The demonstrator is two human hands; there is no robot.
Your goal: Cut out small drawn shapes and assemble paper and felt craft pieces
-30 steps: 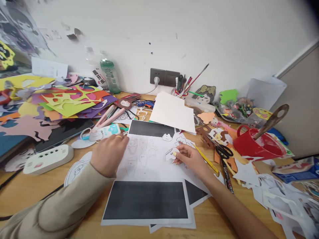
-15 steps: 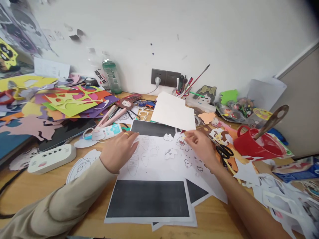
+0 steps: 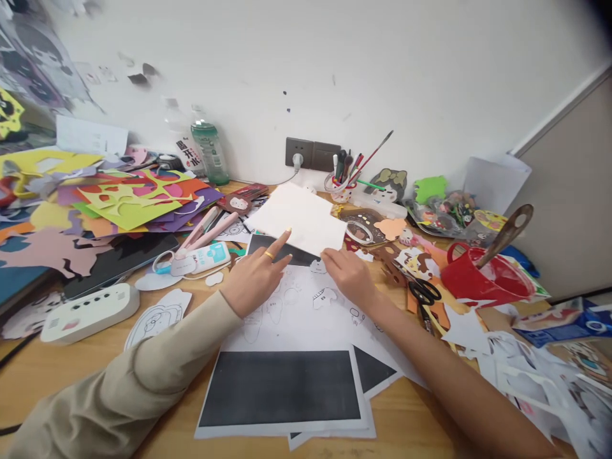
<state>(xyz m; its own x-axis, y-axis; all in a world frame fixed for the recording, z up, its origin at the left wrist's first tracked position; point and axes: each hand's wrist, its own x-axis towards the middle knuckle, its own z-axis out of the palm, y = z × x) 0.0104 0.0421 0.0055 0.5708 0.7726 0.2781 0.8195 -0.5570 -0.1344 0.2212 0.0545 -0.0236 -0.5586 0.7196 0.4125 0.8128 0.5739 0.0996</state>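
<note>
My right hand [image 3: 351, 275] is closed, with thumb and fingers pinched at the near right edge of a blank white sheet [image 3: 301, 213]. My left hand [image 3: 255, 280] has its fingers apart; the index finger reaches to the sheet's near edge, and I cannot tell whether it touches. Below both hands lies a white paper [image 3: 296, 328] with line drawings, partly covered by my hands. On it rest small cut-outs, among them a striped one [image 3: 324, 298]. Nearer me is a paper with a large black rectangle [image 3: 284, 389].
Coloured paper scraps [image 3: 143, 197] pile up at the left, above a white power strip [image 3: 90, 312]. Black scissors [image 3: 424, 293], a red cup [image 3: 482, 280] with a spoon-like handle in it and white paper offcuts [image 3: 530, 376] are at the right. Bottles [image 3: 209, 150] stand by the wall.
My right hand has moved left and up from the drawn cut-out to the white sheet. The sheet has shifted left. My left hand has moved right, with its fingers spreading.
</note>
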